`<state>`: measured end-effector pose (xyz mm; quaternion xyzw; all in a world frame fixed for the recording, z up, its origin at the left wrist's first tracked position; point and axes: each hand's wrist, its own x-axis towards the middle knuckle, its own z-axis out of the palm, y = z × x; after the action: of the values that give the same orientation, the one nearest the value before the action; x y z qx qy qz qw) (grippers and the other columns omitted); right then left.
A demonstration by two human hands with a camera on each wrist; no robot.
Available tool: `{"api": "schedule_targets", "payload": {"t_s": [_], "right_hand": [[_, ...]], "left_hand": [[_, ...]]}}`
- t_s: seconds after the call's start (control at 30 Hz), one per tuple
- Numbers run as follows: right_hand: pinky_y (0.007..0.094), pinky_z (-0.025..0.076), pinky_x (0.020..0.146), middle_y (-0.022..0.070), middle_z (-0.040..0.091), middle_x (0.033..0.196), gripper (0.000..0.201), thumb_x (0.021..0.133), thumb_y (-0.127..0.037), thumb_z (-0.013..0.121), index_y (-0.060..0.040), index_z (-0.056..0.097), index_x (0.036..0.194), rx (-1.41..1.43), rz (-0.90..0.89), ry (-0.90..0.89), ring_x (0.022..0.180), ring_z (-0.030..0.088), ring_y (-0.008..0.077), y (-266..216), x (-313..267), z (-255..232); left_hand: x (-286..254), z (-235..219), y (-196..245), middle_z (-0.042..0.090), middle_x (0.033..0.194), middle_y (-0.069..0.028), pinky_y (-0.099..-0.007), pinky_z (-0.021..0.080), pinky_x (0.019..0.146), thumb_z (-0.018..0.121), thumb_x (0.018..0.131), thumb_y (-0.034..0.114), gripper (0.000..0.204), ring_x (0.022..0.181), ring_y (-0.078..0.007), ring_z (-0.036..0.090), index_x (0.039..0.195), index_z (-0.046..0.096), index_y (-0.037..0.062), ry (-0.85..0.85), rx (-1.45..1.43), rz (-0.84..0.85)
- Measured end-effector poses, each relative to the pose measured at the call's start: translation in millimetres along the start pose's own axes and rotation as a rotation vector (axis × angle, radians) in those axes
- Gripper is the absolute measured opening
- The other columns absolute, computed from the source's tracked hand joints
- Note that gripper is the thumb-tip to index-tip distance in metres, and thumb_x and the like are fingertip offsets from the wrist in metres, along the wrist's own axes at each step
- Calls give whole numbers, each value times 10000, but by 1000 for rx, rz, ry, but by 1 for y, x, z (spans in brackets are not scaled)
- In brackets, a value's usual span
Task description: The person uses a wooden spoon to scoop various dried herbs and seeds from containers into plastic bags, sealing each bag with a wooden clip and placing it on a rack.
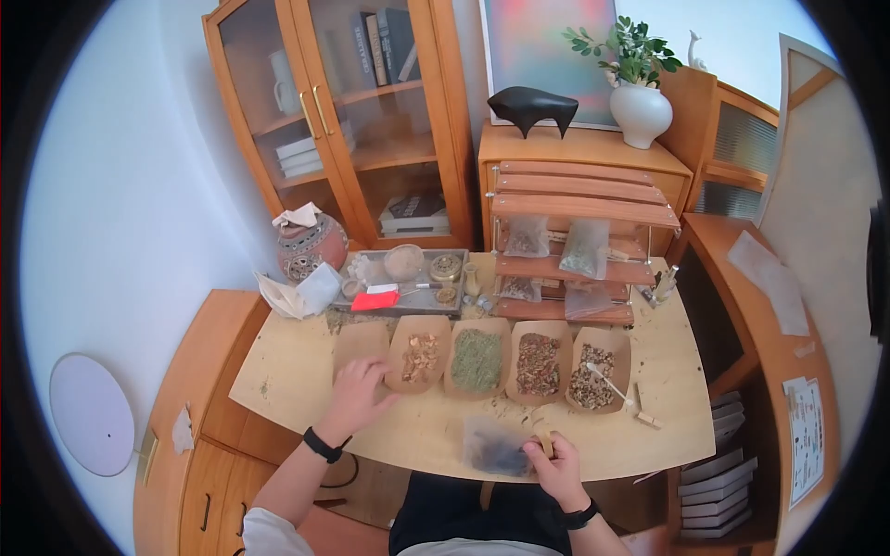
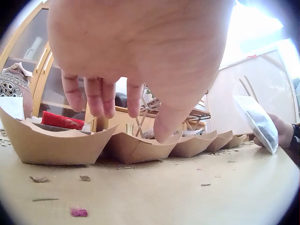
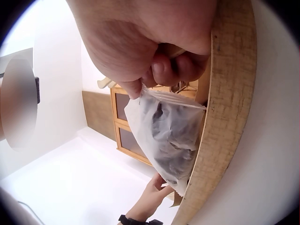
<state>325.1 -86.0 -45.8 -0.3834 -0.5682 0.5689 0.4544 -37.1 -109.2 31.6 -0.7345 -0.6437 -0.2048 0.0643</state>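
Note:
My left hand (image 1: 362, 394) is over the near end of the leftmost brown paper tray (image 1: 360, 341), its fingers loosely extended. In the left wrist view, its thumb overlaps the second tray (image 2: 140, 149), which holds orange-brown dried pieces. My right hand (image 1: 556, 463) pinches the top edge of a translucent pouch (image 3: 168, 126) with dark dried contents, at the table's front edge. Pale wooden tongs (image 1: 543, 431) are in the same hand, partly hidden by the fingers. Further right stand a tray of green herb (image 1: 476, 361), a reddish-brown mix (image 1: 538, 364) and a speckled mix (image 1: 593, 382).
A white spoon (image 1: 607, 382) leans in the rightmost tray, with a small wooden clip (image 1: 648, 421) beside it. Behind are a grey tray (image 1: 422, 301) with small dishes and a red packet (image 1: 375, 301), and a wooden rack (image 1: 575, 206) with filled pouches. Crumbs dot the table (image 1: 297, 371).

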Motion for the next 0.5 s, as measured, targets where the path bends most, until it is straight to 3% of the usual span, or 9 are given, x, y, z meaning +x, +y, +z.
{"api": "schedule_targets", "payload": {"t_s": [0.13, 0.23, 0.27, 0.4, 0.5], "right_hand": [[233, 446, 598, -16, 622, 740, 194, 920, -170, 722, 9, 679, 983, 12, 7, 5, 662, 528, 52, -7, -2, 1], [220, 442, 584, -22, 618, 747, 136, 922, -143, 711, -13, 673, 940, 36, 29, -15, 651, 533, 45, -6, -3, 0], [214, 440, 578, -23, 618, 753, 109, 922, -127, 705, -23, 670, 919, 44, 38, -25, 647, 536, 42, -6, -3, 0], [227, 468, 655, -1, 655, 819, 188, 905, -127, 734, 9, 686, 1026, 70, -76, -95, 732, 561, 54, -15, -9, 1], [223, 475, 684, 7, 665, 848, 192, 897, -101, 737, 14, 685, 1041, 19, -161, -188, 762, 574, 57, -32, -18, -2]], "left_hand": [[-11, -7, 4, 542, 1196, -151, -429, 419, 977, 798, 747, 201, 505, 1166, -348, 497, 1163, 557, 46, 74, -63, -61], [-32, 0, 40, 534, 1227, -154, -429, 422, 981, 811, 765, 203, 554, 1174, -326, 502, 1210, 527, 35, 81, -342, -61], [-38, 5, 56, 521, 1273, -157, -425, 417, 999, 816, 778, 229, 600, 1200, -310, 496, 1253, 505, 33, 9, -499, -92], [-44, 28, 107, 459, 1414, -151, -398, 393, 1057, 815, 812, 259, 738, 1289, -254, 459, 1390, 417, 29, -167, -986, -50], [-53, 59, 118, 507, 1387, -129, -369, 409, 1049, 807, 829, 233, 703, 1266, -216, 495, 1392, 445, 20, -165, -1262, -116]]}}
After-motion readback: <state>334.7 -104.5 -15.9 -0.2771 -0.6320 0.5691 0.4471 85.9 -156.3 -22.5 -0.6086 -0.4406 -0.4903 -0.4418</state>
